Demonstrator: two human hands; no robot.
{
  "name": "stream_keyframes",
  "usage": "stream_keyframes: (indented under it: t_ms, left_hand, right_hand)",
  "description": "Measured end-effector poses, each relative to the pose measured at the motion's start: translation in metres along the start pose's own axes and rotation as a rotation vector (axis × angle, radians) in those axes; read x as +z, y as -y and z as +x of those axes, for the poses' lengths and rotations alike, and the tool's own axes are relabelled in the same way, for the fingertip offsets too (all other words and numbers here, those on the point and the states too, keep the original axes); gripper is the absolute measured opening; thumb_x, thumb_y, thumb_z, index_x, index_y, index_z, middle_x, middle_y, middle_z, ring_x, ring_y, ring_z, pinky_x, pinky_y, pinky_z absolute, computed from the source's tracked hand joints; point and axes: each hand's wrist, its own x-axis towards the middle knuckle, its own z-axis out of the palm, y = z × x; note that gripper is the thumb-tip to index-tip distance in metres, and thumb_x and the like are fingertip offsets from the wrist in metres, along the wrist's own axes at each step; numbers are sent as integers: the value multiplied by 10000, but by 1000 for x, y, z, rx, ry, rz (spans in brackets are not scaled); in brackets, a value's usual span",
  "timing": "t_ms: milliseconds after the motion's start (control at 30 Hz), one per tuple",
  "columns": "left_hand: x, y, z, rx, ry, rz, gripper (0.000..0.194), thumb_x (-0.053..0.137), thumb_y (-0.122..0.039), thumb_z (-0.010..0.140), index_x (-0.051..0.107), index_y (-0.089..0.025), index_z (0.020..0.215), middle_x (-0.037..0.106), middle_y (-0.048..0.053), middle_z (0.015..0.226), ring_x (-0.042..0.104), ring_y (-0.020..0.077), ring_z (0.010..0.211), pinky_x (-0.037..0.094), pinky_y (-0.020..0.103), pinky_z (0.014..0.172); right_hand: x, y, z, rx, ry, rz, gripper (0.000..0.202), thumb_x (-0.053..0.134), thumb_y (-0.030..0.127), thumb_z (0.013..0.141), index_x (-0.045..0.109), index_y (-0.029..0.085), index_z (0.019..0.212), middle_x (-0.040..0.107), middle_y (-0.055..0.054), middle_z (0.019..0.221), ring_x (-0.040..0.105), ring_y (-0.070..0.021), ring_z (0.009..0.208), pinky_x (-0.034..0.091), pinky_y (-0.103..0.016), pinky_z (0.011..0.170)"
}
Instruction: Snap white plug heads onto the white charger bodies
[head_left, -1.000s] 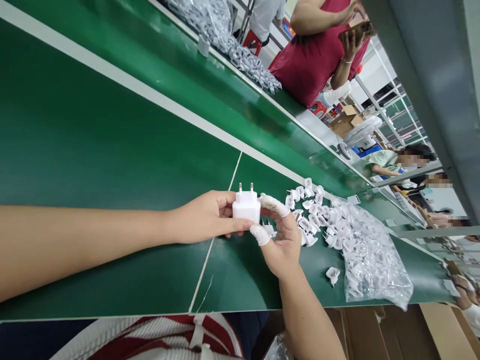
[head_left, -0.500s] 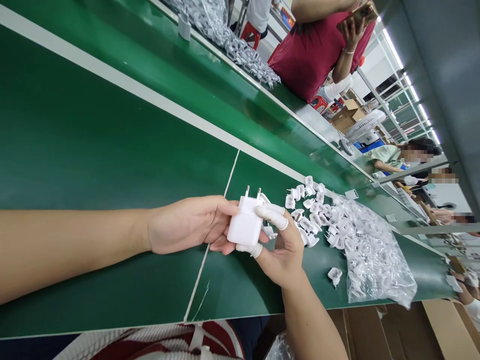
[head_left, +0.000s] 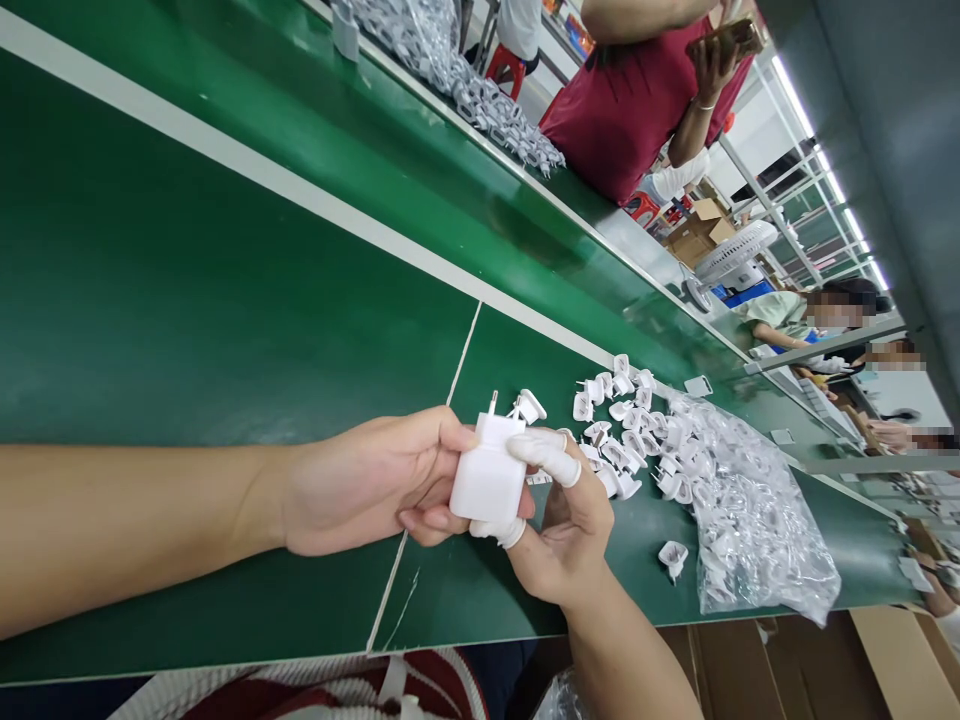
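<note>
A white two-pin charger plug [head_left: 489,480] is held between both hands above the green bench, its pins pointing away from me. My left hand [head_left: 375,478] grips its left side with thumb and fingers. On the right side, my right hand [head_left: 562,510] pinches it, with white finger cots on the thumb and a finger. Just behind the charger lies a small white plug piece [head_left: 531,405]. Farther right, several loose white plug pieces [head_left: 619,455] are scattered on the bench beside a clear plastic bag [head_left: 757,500] full of similar pieces.
A single white plug piece [head_left: 673,558] lies near the bench's front edge. Beyond the green bench [head_left: 187,330] runs a raised ledge with a pile of grey-white parts [head_left: 510,125]. A person in a red shirt [head_left: 630,110] holds a phone. Cardboard boxes [head_left: 795,660] stand below at right.
Both hands and the charger have come slightly lower and nearer to me. The plug piece behind the charger now shows more. Both grips stay on the charger.
</note>
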Motion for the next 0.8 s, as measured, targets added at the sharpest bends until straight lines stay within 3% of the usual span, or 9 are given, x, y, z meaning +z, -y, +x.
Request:
stream_keyframes:
  t_ms: [300, 467, 700, 800]
  left_hand:
    - [2, -2, -3, 34, -34, 52, 545, 357, -555, 971, 751, -228, 1158, 687, 91, 1109, 341, 158, 680, 368, 301, 611]
    - [2, -6, -1, 74, 3, 37, 541, 355, -527, 947, 769, -229, 1126, 705, 84, 1152, 402, 160, 696, 400, 298, 635]
    - [1, -5, -2, 71, 22, -10, 511, 437, -533, 934, 784, -230, 1155, 726, 89, 1207, 437, 165, 732, 388, 289, 635]
    - [-3, -7, 0, 87, -55, -1, 495, 479, -515, 919, 772, -204, 1169, 738, 106, 1172, 445, 155, 682, 409, 306, 641]
  right_hand:
    - [4, -6, -5, -19, -78, -32, 461, 711, 290, 887, 628, 311, 1340, 715, -91, 1169, 712, -249, 936, 632, -420, 785]
    - [8, -13, -9, -26, -158, 41, 599, 756, 371, 909, 508, 307, 1451, 715, -106, 1225, 732, -259, 1092, 639, -451, 949]
    - [9, -12, -10, -32, -147, 43, 646, 793, 396, 888, 494, 310, 1454, 717, -114, 1270, 727, -272, 1165, 626, -468, 1005]
    - [4, -13, -8, 15, -108, 61, 759, 853, 391, 841, 456, 291, 1480, 717, -118, 1297, 707, -279, 1219, 586, -489, 1068]
